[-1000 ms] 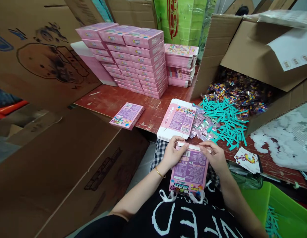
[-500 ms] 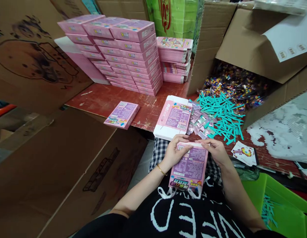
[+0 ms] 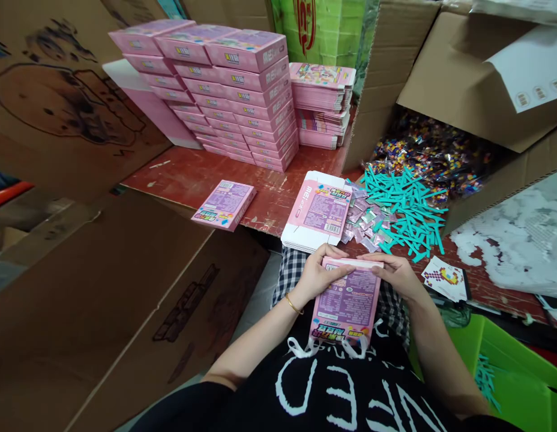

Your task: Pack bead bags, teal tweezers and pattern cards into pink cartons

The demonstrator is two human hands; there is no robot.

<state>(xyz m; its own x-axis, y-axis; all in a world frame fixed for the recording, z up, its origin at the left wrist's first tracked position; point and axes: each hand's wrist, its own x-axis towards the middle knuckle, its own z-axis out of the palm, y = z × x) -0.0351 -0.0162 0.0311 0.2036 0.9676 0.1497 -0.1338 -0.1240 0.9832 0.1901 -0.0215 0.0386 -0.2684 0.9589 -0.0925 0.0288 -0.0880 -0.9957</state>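
Note:
A pink and purple box [image 3: 348, 303] rests upright against my lap, its printed face toward me. My left hand [image 3: 322, 275] grips its top left corner, thumb across the front. At the top right edge, my right hand [image 3: 395, 275] holds the same box, thumb on the front and fingers behind. Just beyond my hands lies a stack of flat pink cartons [image 3: 318, 210] with white flaps. Another closed pink box [image 3: 224, 205] lies at the table's front edge on the left.
Stacked pink boxes [image 3: 242, 99] stand at the back of the red table [image 3: 170, 183]. Teal sticks [image 3: 407, 210] and small sachets [image 3: 364, 219] lie right of the cartons. An open cardboard box [image 3: 463, 78] holds colourful bead bags. A green bin [image 3: 521, 360] sits at lower right.
My right hand has moved slightly right along the box's top edge, its fingers flatter. The whole view has shifted a little. Both hands still hold the box.

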